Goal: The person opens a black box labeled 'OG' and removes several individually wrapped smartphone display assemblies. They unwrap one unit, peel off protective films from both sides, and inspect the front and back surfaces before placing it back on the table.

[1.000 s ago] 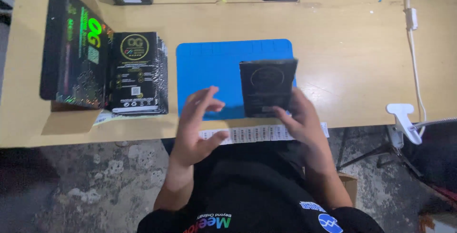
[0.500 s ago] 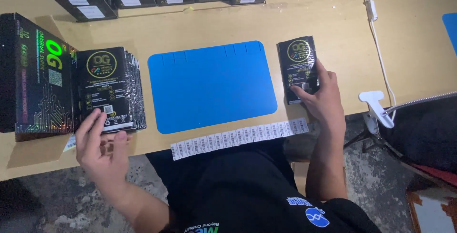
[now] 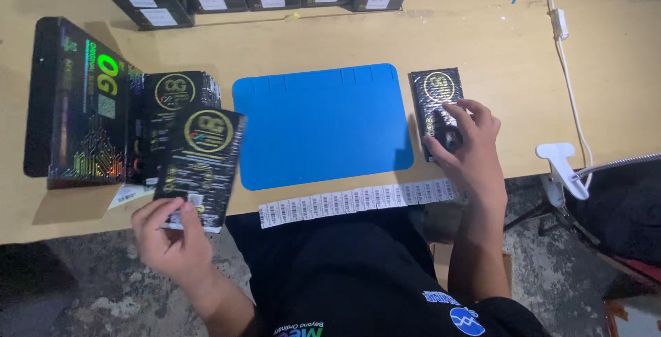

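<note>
1. The left hand pinches the lower edge of a flat black pack between thumb and fingers; the pack runs up from the hand toward 1 o'clock, long axis tilted slightly right.
2. The label strip lies along the near table edge, between the hands.
3. The right hand rests, fingers curled, on the lower end of a second pack, which lies at its 11 o'clock, long axis near-far.
4. The blue mat lies bare between both packs.
5. The pack stack sits at 12 o'clock from the left hand, the nearer hand to it.
</note>
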